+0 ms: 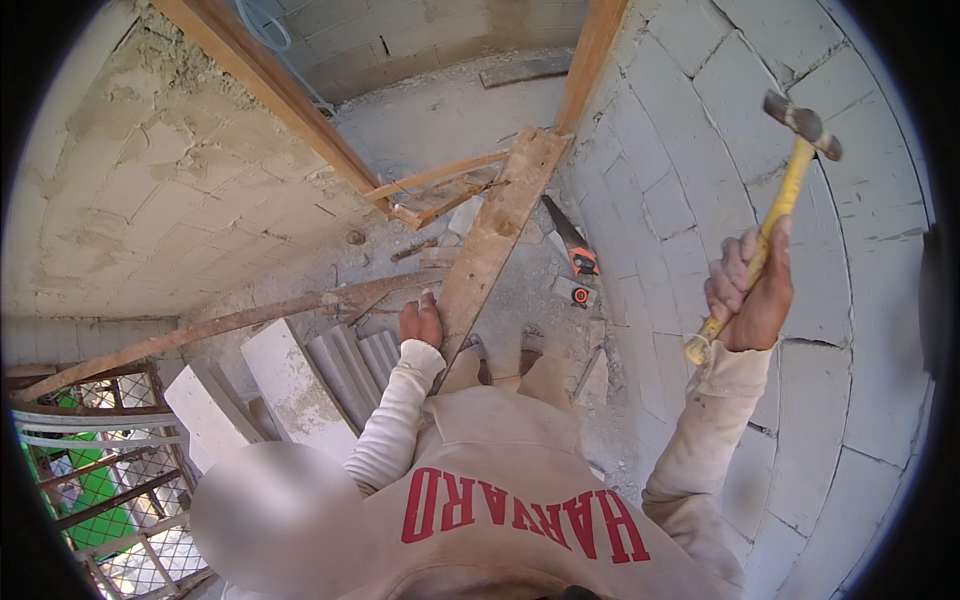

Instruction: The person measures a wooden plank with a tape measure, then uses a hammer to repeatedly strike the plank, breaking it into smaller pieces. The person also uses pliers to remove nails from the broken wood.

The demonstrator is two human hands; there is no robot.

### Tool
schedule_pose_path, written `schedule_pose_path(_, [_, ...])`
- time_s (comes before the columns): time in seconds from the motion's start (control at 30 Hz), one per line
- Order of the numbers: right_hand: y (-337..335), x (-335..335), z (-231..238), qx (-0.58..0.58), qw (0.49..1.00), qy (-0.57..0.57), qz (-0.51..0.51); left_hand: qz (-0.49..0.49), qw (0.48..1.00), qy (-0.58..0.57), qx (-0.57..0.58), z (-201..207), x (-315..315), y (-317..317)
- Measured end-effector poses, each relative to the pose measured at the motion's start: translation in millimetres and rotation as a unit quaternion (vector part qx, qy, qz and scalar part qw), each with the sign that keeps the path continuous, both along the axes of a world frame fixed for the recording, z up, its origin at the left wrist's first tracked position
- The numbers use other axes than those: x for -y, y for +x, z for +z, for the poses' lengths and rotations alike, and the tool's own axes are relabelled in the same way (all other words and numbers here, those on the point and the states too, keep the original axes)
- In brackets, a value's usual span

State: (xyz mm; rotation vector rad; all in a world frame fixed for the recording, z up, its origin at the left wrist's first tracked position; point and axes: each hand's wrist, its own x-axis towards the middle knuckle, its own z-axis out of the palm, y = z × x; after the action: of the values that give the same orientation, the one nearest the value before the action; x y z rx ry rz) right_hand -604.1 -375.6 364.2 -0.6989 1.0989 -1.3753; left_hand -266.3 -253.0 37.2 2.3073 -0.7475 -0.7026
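My right hand point(750, 290) is raised on the right, closed round the yellow handle of a hammer point(787, 190). The hammer's dark metal head points up and away, beside the grey block wall. Lower and to the left, my left hand point(421, 322) grips the left edge of a long wooden plank point(500, 220) near its near end. This plank slants away from my body, and its far end meets the foot of an upright wooden door frame post point(592, 60). Part of the left hand's grip on the plank is hidden.
A handsaw point(571, 240) and an orange-and-black tape measure point(579, 296) lie by the right block wall point(690, 190). Pale blocks point(300, 385) stand at the left, near a long wooden strip point(250, 322). Another frame post point(280, 100) leans beyond; rubble covers the floor.
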Motion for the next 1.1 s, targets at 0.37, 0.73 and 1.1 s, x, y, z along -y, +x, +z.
schedule_pose_path(0.37, [163,-69,-161,0.088,0.932,0.244,0.253,-0.014,1.000,-0.019,0.006,5,7,-1])
schedule_pose_path(0.73, [28,-3,25,0.011,0.956,-0.255,-0.145,0.004,0.999,-0.019,-0.043,28,1,-7])
schedule_pose_path(1.1, [146,-48,-109,-0.032,0.969,0.140,0.203,-0.018,0.999,-0.021,-0.027,-5,-3,2])
